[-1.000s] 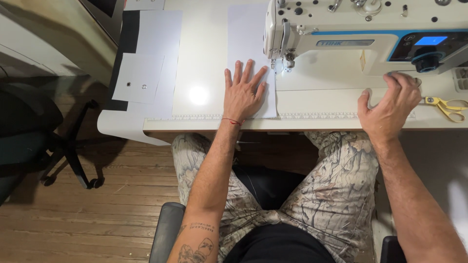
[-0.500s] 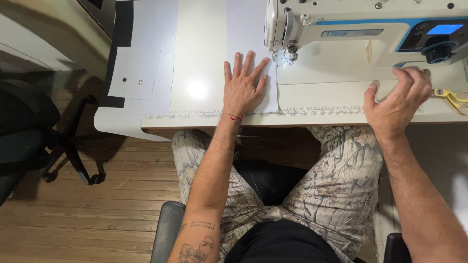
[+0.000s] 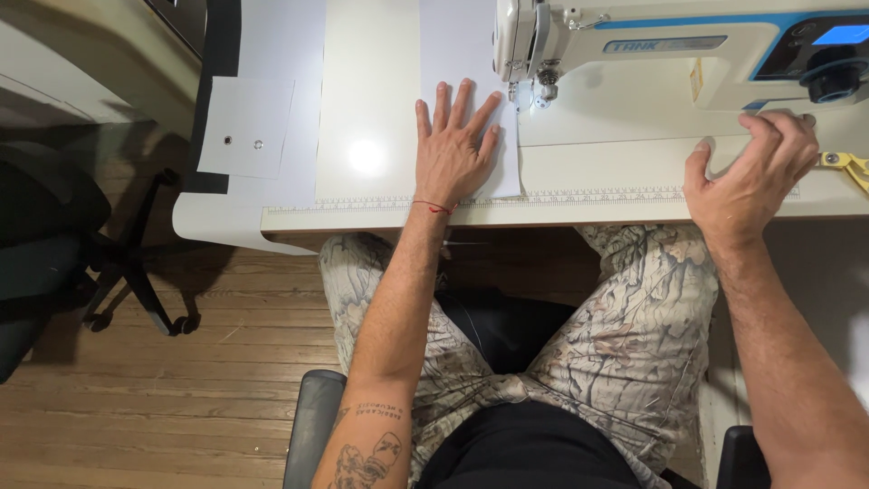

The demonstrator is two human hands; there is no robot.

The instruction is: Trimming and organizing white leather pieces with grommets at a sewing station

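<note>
Compared with the moment before, both hands had hardly shifted on the table; the view had tipped slightly, so the sewing machine sat higher in the picture and the scissors had slid almost out at the right edge.

Nearest, the person's knees in pale patterned trousers [image 3: 634,317] were tucked under the table edge, and the two forearms rose from there to the tabletop.

The left hand [image 3: 455,149] lay palm down with its fingers open and spread, pressing flat on a white fabric sheet [image 3: 453,45] and gripping nothing. The sheet ran out from under the palm, past the fingertips and on to the far edge of the table. Just right of the fingertips stood the needle and presser foot [image 3: 543,91] of the white sewing machine [image 3: 652,54].

The right hand [image 3: 751,167] was arched over the bed of the machine, fingers curled and loosely apart, tips touching the surface, closed on nothing. Just right of its fingers lay the yellow scissor handles [image 3: 846,163].

Well left of the left hand's fingers lay a small white sheet with two snaps [image 3: 244,127].
</note>
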